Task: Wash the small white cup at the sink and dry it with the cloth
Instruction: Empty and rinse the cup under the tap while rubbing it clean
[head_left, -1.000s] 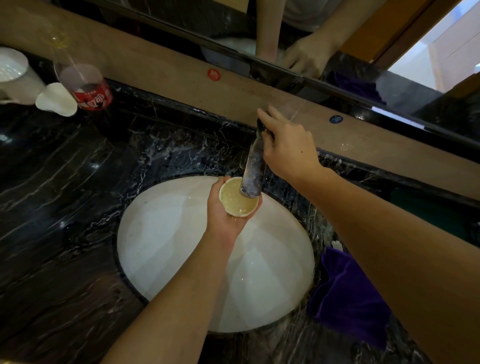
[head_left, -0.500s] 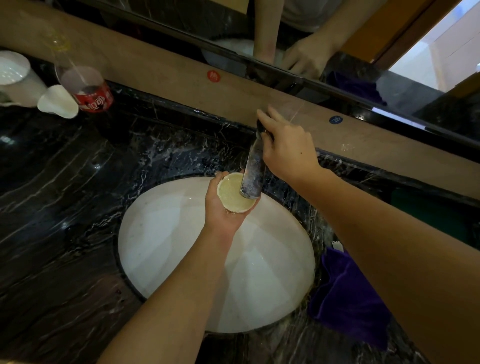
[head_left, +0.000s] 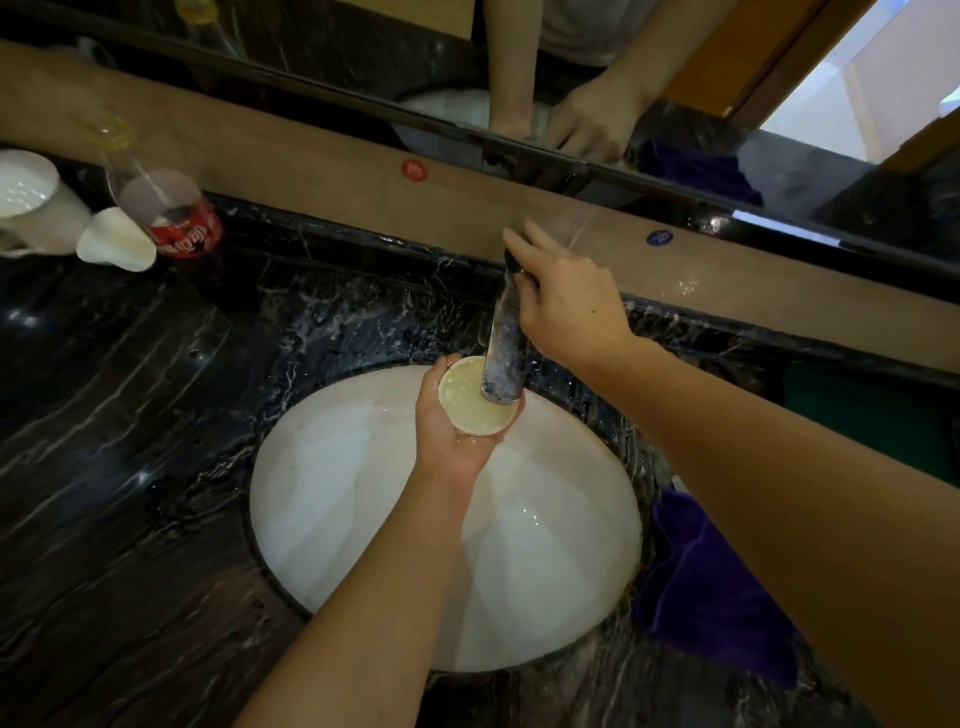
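My left hand grips the small white cup from below, directly under the spout of the chrome tap. The cup sits over the far rim of the white sink and is full of water. My right hand is curled around the tap's top handle, behind the cup. A purple cloth lies on the counter at the sink's right edge, partly hidden by my right forearm.
On the dark marble counter at the far left stand a white mug, a small white cup on its side and a cola bottle. A mirror runs along the back ledge.
The cup tilted slightly half a second ago and is level again under the spout, holding more water. My right hand has stayed on the tap handle.
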